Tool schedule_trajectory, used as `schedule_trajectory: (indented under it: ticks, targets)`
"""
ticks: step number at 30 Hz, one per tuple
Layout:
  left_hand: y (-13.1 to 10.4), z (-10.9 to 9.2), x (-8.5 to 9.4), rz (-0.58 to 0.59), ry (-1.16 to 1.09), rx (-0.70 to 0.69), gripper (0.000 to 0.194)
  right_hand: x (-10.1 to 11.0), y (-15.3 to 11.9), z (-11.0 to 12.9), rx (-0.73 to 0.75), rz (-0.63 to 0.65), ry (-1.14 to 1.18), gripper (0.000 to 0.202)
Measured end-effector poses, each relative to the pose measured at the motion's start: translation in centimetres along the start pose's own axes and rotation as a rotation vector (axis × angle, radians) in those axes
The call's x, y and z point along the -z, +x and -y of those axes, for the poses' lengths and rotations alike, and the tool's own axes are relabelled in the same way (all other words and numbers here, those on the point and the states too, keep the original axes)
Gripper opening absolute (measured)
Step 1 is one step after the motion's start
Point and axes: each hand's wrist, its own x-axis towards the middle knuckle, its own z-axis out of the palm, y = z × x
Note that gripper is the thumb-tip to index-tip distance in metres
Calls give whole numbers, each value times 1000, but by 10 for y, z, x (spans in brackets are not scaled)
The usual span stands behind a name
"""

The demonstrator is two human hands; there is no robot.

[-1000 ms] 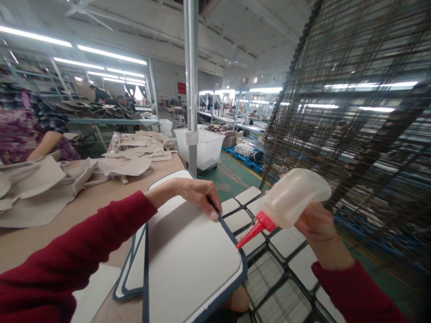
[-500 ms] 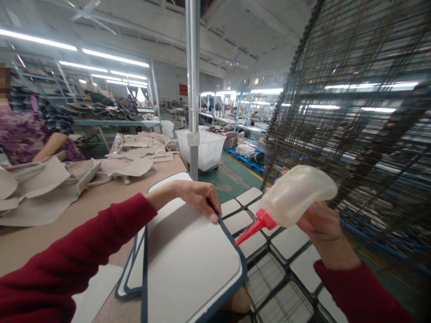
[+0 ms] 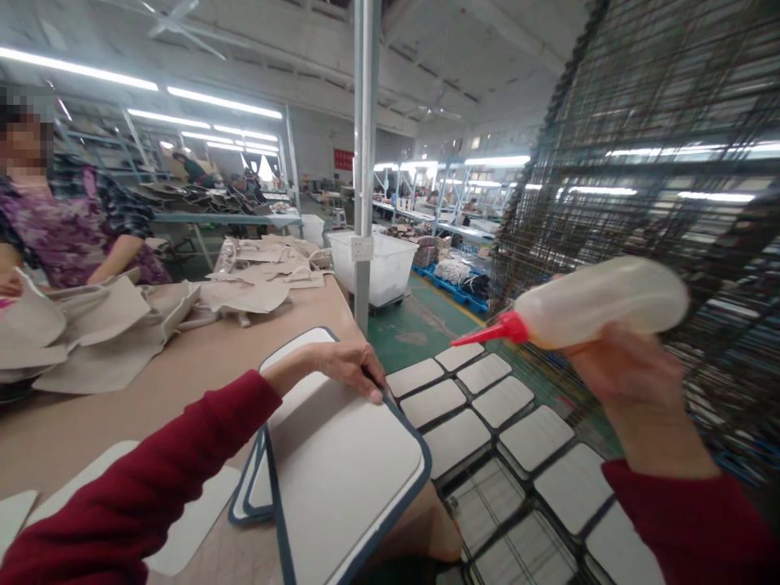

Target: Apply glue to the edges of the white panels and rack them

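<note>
My left hand [image 3: 350,370] pinches the far edge of a white rounded panel [image 3: 341,471] with a dark blue border. This panel slants over the table's corner. Beneath it, more blue-edged panels [image 3: 259,487] lie overlapping. In my right hand [image 3: 634,366] is a translucent squeeze bottle [image 3: 600,301] with a red pointed nozzle [image 3: 491,331]. The bottle is held almost level, a little blurred, its nozzle pointing left and clear of the panel. Pale liquid shows low in the bottle, near my fingers.
Rows of white panels [image 3: 487,390] rest on a wire rack below to the right. Tall stacked wire mesh [image 3: 646,162] rises behind my right hand. Beige fabric pieces [image 3: 110,333] cover the brown table's [image 3: 213,349] far side, where a co-worker [image 3: 67,211] stands. A post [image 3: 364,179] and white bin [image 3: 390,264] stand beyond.
The bottle in my right hand has swung up and right, away from the panel's edge, and tipped closer to level. My left hand keeps its hold on the panel.
</note>
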Motion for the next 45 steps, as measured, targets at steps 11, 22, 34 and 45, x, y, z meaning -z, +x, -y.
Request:
schedule_trajectory:
  ticks: [11,22,34,45]
  targets:
    - [-11,-24,10,14,-5,19,42,-15,-30,-17,-183,119,123,52]
    - [-7,-48,16,67,38,-11,41,-36,-29,-25,-277,243,215,59]
    - [-4,-52,14,90,48,-9,44,-38,-28,-22,-272,238,214,56]
    - [-6,-49,14,53,44,-6,43,-32,-27,-22,-262,256,175,56]
